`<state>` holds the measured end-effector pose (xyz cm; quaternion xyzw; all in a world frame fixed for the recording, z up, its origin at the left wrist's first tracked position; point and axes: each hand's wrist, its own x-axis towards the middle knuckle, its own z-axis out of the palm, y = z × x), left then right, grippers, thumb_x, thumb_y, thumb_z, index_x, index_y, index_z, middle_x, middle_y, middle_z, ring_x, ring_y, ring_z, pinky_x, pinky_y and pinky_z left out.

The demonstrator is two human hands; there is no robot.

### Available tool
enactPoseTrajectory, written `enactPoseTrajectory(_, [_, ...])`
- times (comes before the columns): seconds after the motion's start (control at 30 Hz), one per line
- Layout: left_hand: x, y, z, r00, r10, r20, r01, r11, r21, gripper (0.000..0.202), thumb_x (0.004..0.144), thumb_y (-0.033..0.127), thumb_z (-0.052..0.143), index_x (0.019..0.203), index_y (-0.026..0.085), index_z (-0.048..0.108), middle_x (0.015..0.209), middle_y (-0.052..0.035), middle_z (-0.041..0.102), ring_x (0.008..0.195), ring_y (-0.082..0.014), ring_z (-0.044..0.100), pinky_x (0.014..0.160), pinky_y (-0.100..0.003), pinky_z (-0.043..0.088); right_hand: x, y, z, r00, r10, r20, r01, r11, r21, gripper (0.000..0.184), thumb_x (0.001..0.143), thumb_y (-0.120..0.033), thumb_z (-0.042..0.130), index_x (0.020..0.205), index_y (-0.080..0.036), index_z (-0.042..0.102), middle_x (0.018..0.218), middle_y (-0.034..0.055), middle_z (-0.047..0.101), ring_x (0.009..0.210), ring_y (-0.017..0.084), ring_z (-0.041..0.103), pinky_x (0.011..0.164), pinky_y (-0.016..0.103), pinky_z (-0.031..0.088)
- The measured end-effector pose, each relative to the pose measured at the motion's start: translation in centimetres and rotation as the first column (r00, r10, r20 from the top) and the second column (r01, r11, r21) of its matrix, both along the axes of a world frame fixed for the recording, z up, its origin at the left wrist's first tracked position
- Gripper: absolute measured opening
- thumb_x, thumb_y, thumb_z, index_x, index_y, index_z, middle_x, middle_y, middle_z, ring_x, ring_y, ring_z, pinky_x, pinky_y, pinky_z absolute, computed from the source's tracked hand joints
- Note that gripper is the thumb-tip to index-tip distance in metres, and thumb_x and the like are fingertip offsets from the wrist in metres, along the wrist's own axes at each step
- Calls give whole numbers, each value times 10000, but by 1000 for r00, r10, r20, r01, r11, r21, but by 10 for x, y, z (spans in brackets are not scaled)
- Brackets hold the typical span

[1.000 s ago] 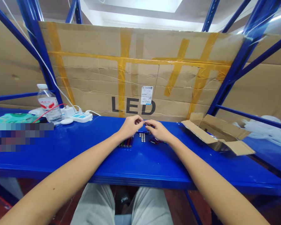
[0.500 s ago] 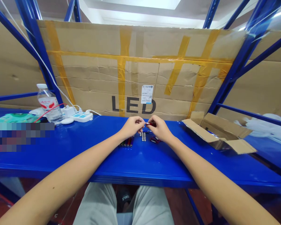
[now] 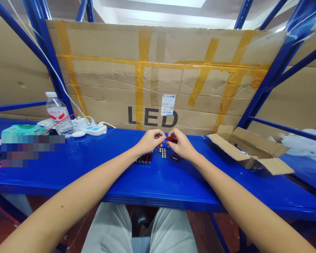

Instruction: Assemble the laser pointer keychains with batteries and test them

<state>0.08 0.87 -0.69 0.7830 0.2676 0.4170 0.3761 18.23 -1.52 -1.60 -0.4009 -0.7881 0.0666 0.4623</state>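
My right hand (image 3: 181, 143) is closed round a small shiny red tube (image 3: 170, 139), held just above the table and pointing toward my other hand. My left hand (image 3: 152, 141) pinches thumb and fingers together close to the tube's end; whatever lies in that pinch is too small to make out. Below the hands, small silver button cells (image 3: 163, 152) lie in neat rows. A blue tube (image 3: 165, 147) rests behind them, partly hidden. Several dark and coloured slim tubes (image 3: 146, 159) lie side by side under my left wrist. Beside my right wrist is a dark red looped item (image 3: 176, 157).
An open cardboard box (image 3: 249, 147) stands on the blue table (image 3: 173, 182) at right. At left are a water bottle (image 3: 58, 116), a white power strip (image 3: 95, 129) with cables and a green packet (image 3: 26, 129). A large carton (image 3: 110, 84) walls off the back.
The red tube has turned slightly in my right hand and shows more of its length. Both hands remain close together over the cells. The view has shifted a little.
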Motion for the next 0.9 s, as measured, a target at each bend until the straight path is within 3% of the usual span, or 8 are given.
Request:
enactPoseTrajectory(0.17, [-2, -2, 3, 999, 13, -30, -11, 999, 53, 132, 832, 274, 573, 813, 147, 601, 592, 16, 590, 563, -114, 567, 567, -237, 440, 2, -2, 3, 999, 34, 14, -35, 998, 59, 88, 821, -190, 572, 751, -197, 519, 750, 23, 542, 705, 163, 497, 663, 300, 396])
enactPoseTrajectory(0.43, [-2, -3, 1, 988, 100, -119, -72, 973, 220, 152, 849, 288, 543, 830, 154, 613, 652, 9, 601, 615, -120, 551, 575, -236, 414, 5, -4, 7, 998, 45, 45, -46, 999, 23, 84, 828, -249, 610, 777, -184, 625, 731, 31, 591, 680, 166, 511, 656, 304, 396])
enactPoseTrajectory(0.8, [-3, 0, -2, 984, 104, -147, -75, 979, 191, 139, 841, 281, 557, 833, 151, 606, 651, 10, 605, 594, -116, 541, 560, -238, 401, 4, -6, 9, 997, 73, -37, -80, 964, -253, 185, 842, -344, 591, 794, -170, 631, 600, 7, 589, 573, 154, 523, 580, 290, 406])
enactPoseTrajectory(0.9, [-2, 3, -1, 991, 113, -75, -103, 988, 117, 111, 809, 258, 587, 816, 149, 606, 668, 0, 631, 629, -127, 584, 602, -253, 452, 2, -4, 9, 993, 113, -34, -118, 951, -284, 195, 837, -359, 604, 863, -170, 645, 698, 34, 653, 654, 175, 587, 641, 310, 457])
